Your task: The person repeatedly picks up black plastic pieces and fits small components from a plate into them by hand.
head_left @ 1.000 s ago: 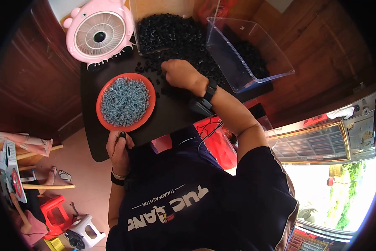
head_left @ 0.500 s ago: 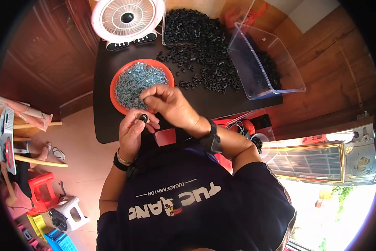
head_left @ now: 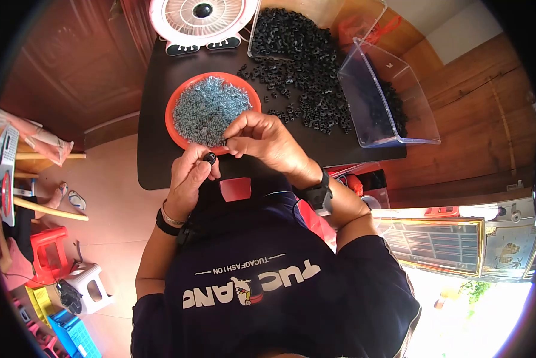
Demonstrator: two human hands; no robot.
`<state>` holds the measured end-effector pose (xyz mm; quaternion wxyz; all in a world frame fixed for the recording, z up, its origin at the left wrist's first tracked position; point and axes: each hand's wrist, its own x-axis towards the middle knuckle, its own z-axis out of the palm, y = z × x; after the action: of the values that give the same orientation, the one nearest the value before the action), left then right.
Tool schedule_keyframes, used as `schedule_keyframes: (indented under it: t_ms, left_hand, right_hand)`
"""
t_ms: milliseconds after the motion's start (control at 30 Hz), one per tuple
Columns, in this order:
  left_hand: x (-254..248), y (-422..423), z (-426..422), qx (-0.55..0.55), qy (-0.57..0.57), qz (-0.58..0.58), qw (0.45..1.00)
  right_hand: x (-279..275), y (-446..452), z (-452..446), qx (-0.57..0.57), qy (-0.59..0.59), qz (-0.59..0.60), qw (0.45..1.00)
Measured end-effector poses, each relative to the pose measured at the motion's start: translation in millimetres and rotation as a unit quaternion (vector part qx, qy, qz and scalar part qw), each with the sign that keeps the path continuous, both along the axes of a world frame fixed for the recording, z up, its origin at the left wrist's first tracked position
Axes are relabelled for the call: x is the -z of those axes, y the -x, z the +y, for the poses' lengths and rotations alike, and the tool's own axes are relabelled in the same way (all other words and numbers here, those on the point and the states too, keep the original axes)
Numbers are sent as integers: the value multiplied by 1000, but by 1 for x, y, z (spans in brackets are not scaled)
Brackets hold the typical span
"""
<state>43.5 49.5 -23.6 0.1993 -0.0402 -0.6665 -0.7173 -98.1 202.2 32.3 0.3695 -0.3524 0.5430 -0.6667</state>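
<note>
My left hand (head_left: pixel 187 178) is closed around a small black plastic part (head_left: pixel 209 158), whose rounded end shows between thumb and fingers. It sits just off the near rim of a red bowl (head_left: pixel 170 122). Small silvery metal pieces (head_left: pixel 211 107), perhaps screws, fill that bowl. Over its near right rim, my right hand (head_left: pixel 268 143) pinches thumb and forefinger together. A tiny dark thing shows at those fingertips, too small to name. The two hands are close but apart.
A heap of black plastic parts (head_left: pixel 307 65) spreads over the dark table (head_left: pixel 154 155). A clear plastic bin (head_left: pixel 381 95) lies at the right, with more black parts. A pink and white fan (head_left: pixel 202 27) stands at the back left. Stools (head_left: pixel 89 289) are on the floor.
My right fingertips have drawn back from over the metal pieces to the bowl's near right rim. My left hand keeps the black part. The whole view has shifted slightly.
</note>
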Motion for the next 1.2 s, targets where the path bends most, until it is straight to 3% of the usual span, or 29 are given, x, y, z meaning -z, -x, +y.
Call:
schedule_keyframes:
  t_ms: [167, 500, 667, 767, 900, 1200]
  left_hand:
    - [-9, -4, -4, -8, 98, -20, 995]
    - [-15, -6, -11, -30, 203, -6, 979]
    - [-16, -3, -10, -33, 189, 23, 981]
    - [-13, -2, -3, -60, 141, -5, 988]
    - [-10, 1, 12, -124, 76, -8, 989]
    - [-4, 3, -2, -45, 59, -33, 997]
  right_hand:
    - [-8, -2, -1, -88, -7, -31, 996]
    - [-17, -2, -3, -110, -64, 73, 989]
    - [-36, -8, -3, -97, -106, 266, 953]
    - [-35, -17, -6, -47, -105, 304, 946]
    - [-33, -15, -11, -19, -98, 299, 949]
    - [-39, 0, -14, -61, -116, 280, 951]
